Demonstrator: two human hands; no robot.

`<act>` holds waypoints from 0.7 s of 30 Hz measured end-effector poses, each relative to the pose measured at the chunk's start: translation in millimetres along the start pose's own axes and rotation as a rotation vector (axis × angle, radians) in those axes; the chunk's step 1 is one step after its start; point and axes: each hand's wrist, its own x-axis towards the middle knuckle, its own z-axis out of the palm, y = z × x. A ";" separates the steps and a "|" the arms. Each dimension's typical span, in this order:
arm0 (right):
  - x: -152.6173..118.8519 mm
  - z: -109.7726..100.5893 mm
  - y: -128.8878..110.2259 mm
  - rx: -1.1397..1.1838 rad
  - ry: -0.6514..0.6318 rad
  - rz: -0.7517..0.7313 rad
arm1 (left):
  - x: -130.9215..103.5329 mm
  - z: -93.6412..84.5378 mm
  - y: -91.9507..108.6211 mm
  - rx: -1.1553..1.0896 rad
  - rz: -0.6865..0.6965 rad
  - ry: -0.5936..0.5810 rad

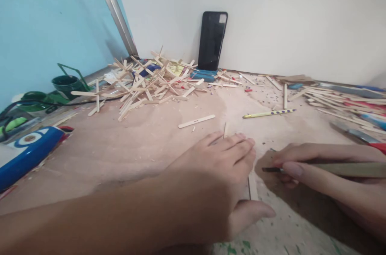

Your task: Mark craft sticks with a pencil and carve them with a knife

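A pale wooden strip (253,190) lies on the table (129,142), pinned beneath the person's left hand (223,162); its near end shows between thumb and fingers. The hand is spread palm down, pressing rather than grasping. A thin sliver (225,129) pokes out past the fingers, though I can't tell whether it belongs to the same strip. Just to the right, the right hand (328,190) grips a slim tool (346,169) like a pen, its narrow dark tip pointing at the left hand, apart from it.

Beyond the fingers rests a craft stick (196,121) with a small dark slot in its middle, and to its right a yellow spotted pencil (269,113). Farther back, crossed sticks (159,82) are heaped up, next to a phone (212,40) propped upright on a blue stand (205,75). Loose sticks (328,102) lie along the right; a blue-and-white container (31,148) lies far left.
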 end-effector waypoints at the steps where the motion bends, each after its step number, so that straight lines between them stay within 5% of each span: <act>1: -1.3 1.0 -3.2 0.032 -0.001 0.040 | -0.1 0.0 0.1 0.000 -0.003 -0.001; 21: -2.6 0.1 -12.4 0.194 -0.092 0.186 | -1.6 0.5 1.6 -0.008 -0.040 -0.052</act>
